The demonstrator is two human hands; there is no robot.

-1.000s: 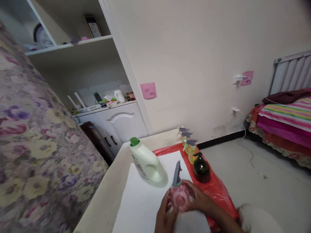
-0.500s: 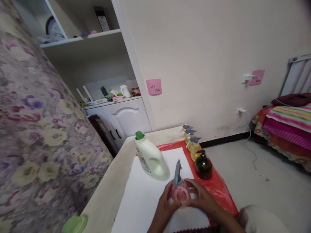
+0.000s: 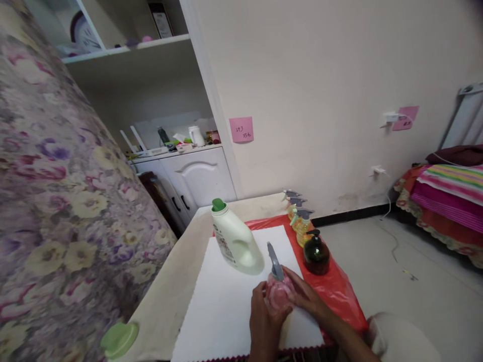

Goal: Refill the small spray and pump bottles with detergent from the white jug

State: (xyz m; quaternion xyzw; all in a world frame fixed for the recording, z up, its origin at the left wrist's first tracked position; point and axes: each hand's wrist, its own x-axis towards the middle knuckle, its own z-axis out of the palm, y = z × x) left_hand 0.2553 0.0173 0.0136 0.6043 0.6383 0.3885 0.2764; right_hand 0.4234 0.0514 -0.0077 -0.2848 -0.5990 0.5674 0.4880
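Both my hands are wrapped round a pink see-through spray bottle (image 3: 278, 292) with a grey trigger head, held over the white sheet near the table's front. My left hand (image 3: 266, 317) grips its left side and base, while my right hand (image 3: 304, 296) holds the right side. Some of the bottle is hidden behind my fingers. Beyond it stands a large pale green detergent jug (image 3: 237, 239), uncapped, with a green spout inside its neck. A dark green pump bottle (image 3: 316, 255) sits to the right on red plastic.
Several spray bottles (image 3: 303, 231) line the table's right edge behind the pump bottle. A green cap (image 3: 119, 340) lies at the front left. Red plastic (image 3: 341, 296) lies under the white sheet (image 3: 211, 306). A floral curtain (image 3: 75, 201) hangs at left; a wall rises behind.
The spray bottle has turned in my hands, its trigger head now pointing more to the left. My left hand has shifted lower round it. The view has moved slightly.
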